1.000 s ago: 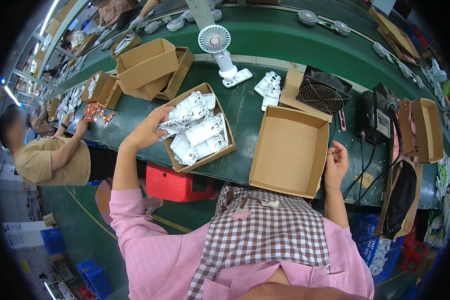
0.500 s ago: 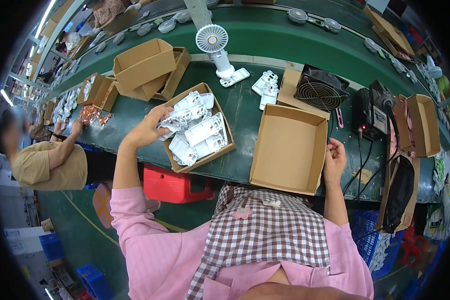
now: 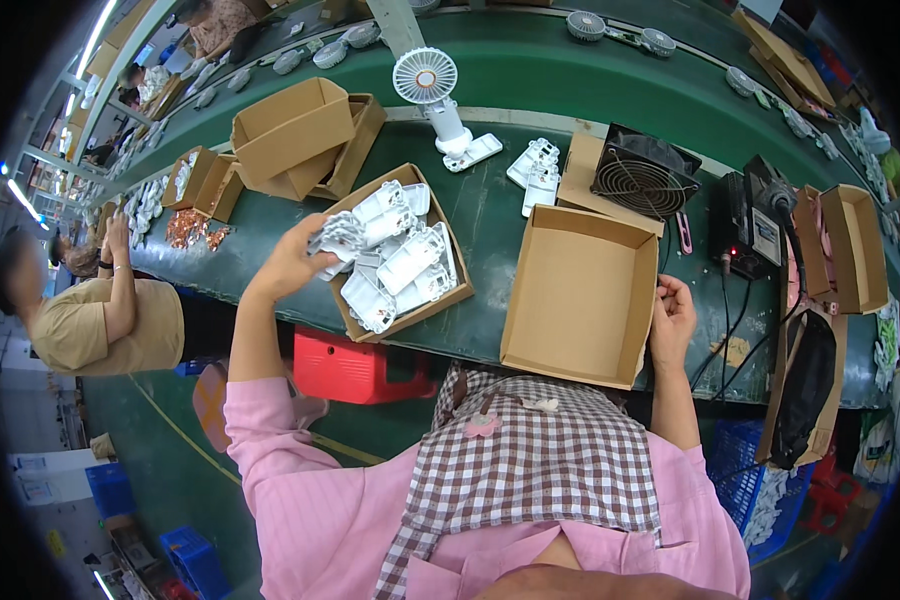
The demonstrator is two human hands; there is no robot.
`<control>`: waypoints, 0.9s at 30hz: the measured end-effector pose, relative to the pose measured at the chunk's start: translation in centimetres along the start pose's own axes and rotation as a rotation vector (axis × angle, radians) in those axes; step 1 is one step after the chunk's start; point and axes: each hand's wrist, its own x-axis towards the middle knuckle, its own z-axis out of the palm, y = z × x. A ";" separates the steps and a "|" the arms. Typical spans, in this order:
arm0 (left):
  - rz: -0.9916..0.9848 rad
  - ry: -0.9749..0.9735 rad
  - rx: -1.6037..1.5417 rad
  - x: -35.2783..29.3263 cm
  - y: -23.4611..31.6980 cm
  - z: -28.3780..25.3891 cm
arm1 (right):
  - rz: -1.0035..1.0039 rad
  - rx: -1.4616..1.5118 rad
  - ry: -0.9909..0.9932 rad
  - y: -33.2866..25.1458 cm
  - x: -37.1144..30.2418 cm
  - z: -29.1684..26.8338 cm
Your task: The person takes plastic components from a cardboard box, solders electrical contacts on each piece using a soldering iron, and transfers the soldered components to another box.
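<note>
My left hand (image 3: pixel 294 262) is at the left wall of a cardboard box (image 3: pixel 427 321) filled with white plastic casings (image 3: pixel 408 258). Its fingers and thumb close around a small stack of white plastic casings (image 3: pixel 341 238) above that wall. To the right lies a second, shallow cardboard box (image 3: pixel 577 290) with a bare inside. My right hand (image 3: pixel 674 318) rests beside this box's right wall, fingers curled together at the tips. What those fingertips hold, if anything, is too small to make out.
A white handheld fan (image 3: pixel 426 78) stands behind the boxes, near more white casings (image 3: pixel 536 176). A black fan with a grille (image 3: pixel 643 185) and a black powered unit (image 3: pixel 749 235) with cables sit at the right. A co-worker (image 3: pixel 105 315) is on the left.
My left hand has gathered several casings into a tighter stack and moved slightly toward the box's left wall. My right hand has barely moved. The co-worker on the left has raised their hands.
</note>
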 end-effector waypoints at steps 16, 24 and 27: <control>0.296 -0.227 0.317 -5.3 3.5 3.1 | 0.019 -0.034 -0.009 0.3 -0.1 0.0; 0.292 -0.122 0.364 -5.9 4.2 3.3 | 0.024 -0.039 -0.025 0.0 -0.2 0.1; 0.252 -0.265 0.439 -6.1 3.6 2.9 | 0.009 -0.029 -0.023 0.1 -0.3 0.1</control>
